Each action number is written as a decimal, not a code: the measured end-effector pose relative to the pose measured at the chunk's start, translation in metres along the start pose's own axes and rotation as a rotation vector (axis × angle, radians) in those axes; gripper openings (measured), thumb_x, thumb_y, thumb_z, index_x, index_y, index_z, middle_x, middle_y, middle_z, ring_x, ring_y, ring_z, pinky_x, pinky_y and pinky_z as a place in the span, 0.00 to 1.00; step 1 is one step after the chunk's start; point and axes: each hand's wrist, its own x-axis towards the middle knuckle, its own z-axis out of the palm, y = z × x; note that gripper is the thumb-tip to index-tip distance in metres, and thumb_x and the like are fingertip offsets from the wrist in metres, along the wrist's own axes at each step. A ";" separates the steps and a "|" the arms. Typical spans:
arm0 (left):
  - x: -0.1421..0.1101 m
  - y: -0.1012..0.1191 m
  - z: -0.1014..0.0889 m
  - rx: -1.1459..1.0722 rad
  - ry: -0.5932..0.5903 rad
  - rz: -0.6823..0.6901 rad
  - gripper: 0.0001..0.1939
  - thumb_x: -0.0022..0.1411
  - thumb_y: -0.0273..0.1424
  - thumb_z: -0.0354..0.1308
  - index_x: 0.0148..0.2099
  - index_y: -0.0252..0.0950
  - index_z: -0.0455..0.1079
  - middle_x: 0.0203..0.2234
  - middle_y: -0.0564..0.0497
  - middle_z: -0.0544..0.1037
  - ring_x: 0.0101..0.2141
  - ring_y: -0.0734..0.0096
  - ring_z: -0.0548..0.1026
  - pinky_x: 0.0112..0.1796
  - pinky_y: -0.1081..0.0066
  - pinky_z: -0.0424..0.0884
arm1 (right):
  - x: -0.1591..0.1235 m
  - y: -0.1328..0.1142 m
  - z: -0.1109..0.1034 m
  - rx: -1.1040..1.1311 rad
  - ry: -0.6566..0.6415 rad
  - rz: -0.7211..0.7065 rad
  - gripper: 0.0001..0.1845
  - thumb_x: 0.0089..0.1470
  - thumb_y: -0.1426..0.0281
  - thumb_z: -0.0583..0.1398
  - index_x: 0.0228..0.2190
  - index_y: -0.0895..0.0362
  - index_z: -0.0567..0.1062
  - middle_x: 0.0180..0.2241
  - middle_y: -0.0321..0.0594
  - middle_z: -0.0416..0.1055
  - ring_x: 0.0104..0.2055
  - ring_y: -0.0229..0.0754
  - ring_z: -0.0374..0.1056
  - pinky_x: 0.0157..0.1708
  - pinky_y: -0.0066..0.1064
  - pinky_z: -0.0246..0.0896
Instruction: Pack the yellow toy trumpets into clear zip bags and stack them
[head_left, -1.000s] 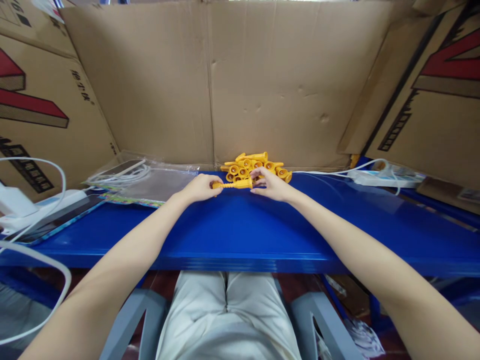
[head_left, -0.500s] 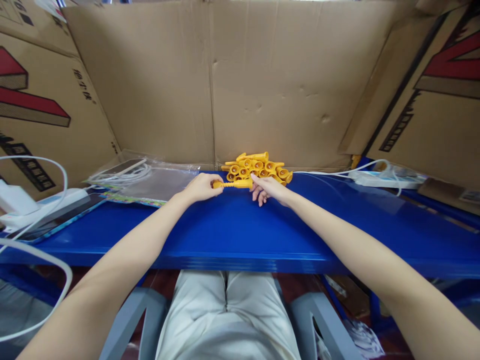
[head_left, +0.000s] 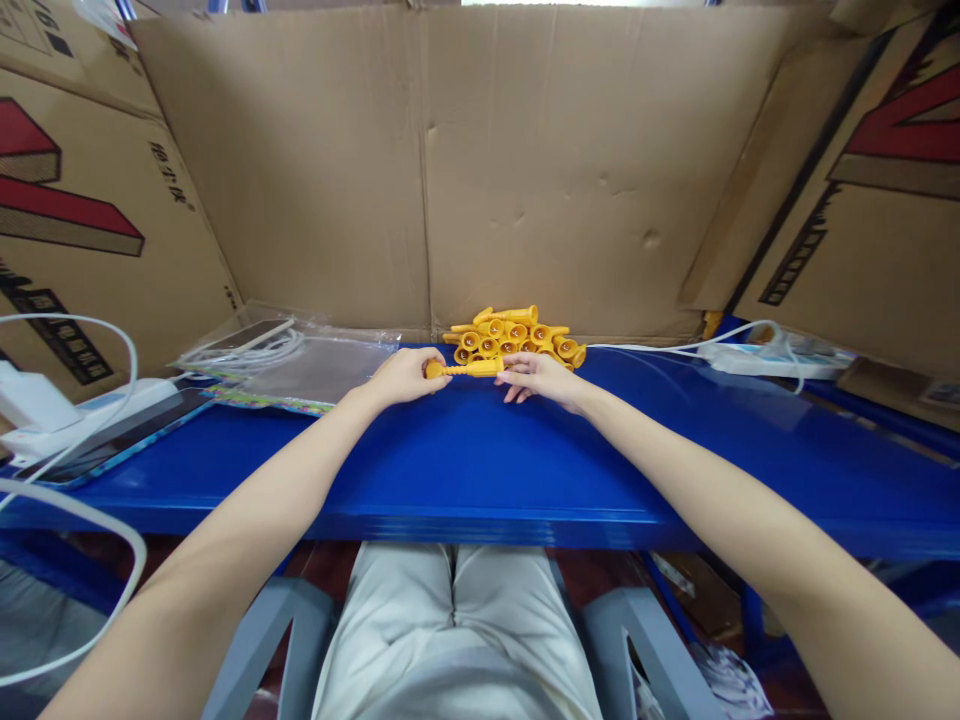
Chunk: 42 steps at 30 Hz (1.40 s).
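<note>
A slim yellow plastic piece (head_left: 481,368) lies level between my hands, just above the blue tabletop. Its left part is a ribbed or twisted stem, its right part a wider tube with a flared end. My left hand (head_left: 405,375) pinches the stem's left end between thumb and fingers. At the flared right end, the thumb and fingertips of my right hand (head_left: 541,378) close on the rim. Behind it is a stack of similar yellow pieces (head_left: 516,331), several with round open ends facing me. My right hand covers part of that stack.
A tall cardboard sheet (head_left: 555,180) stands behind the blue table (head_left: 480,460). To the left are clear plastic sleeves (head_left: 337,365), a white cable, a phone-like dark slab (head_left: 112,435) and a white power strip (head_left: 97,410). Another power strip (head_left: 765,358) is on the right.
My right hand's thumb and fingers have closed onto the flared end of the yellow piece; before, they were more spread beside it. My left hand keeps its pinch, almost unmoved.
</note>
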 end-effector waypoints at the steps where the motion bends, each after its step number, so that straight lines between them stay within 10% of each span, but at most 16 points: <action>1: 0.000 0.000 0.000 0.004 0.002 0.001 0.15 0.54 0.42 0.55 0.36 0.37 0.72 0.22 0.53 0.76 0.24 0.71 0.70 0.28 0.72 0.61 | 0.000 0.000 0.000 0.008 -0.005 0.000 0.15 0.55 0.75 0.61 0.45 0.62 0.68 0.39 0.46 0.76 0.24 0.32 0.72 0.22 0.22 0.67; 14: -0.002 0.004 -0.002 0.000 0.013 0.013 0.18 0.55 0.47 0.55 0.36 0.37 0.71 0.21 0.54 0.76 0.23 0.71 0.69 0.27 0.72 0.60 | -0.001 -0.003 0.000 0.029 -0.035 0.004 0.04 0.57 0.72 0.60 0.34 0.61 0.72 0.28 0.40 0.76 0.18 0.29 0.66 0.15 0.18 0.59; 42: -0.002 0.008 -0.002 0.003 -0.003 0.041 0.19 0.57 0.46 0.54 0.40 0.37 0.72 0.24 0.52 0.78 0.24 0.71 0.70 0.29 0.72 0.63 | 0.000 -0.004 0.001 0.115 0.036 0.167 0.23 0.56 0.52 0.57 0.27 0.61 0.70 0.17 0.40 0.71 0.11 0.30 0.60 0.10 0.21 0.56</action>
